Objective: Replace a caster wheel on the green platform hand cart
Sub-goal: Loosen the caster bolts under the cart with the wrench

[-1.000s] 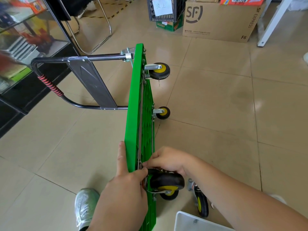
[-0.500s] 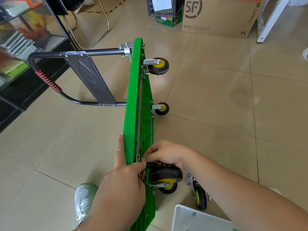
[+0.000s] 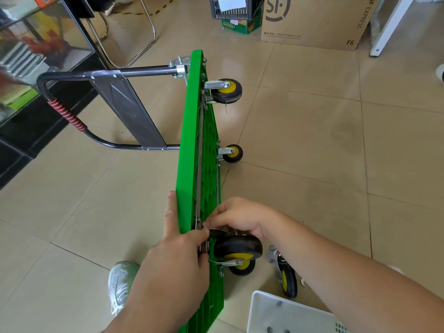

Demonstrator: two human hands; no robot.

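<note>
Green cart (image 3: pixel 189 140): stands on its edge on the floor (image 3: pixel 312 140).
Left hand (image 3: pixel 173 265): fingers grip its near edge, one finger straight.
Right hand (image 3: pixel 240 217): fingers hold the caster wheel (image 3: pixel 237 247) against the cart's near right side.

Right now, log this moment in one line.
green cart: on side; left hand: grips its edge; right hand: pinches near caster mount; loose caster: on floor

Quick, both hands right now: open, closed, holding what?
Left hand: closed, gripping the edge of the green plastic cart platform, forefinger straight.
Right hand: closed, pinching the black-and-yellow rubber caster wheel at its mount.
</note>
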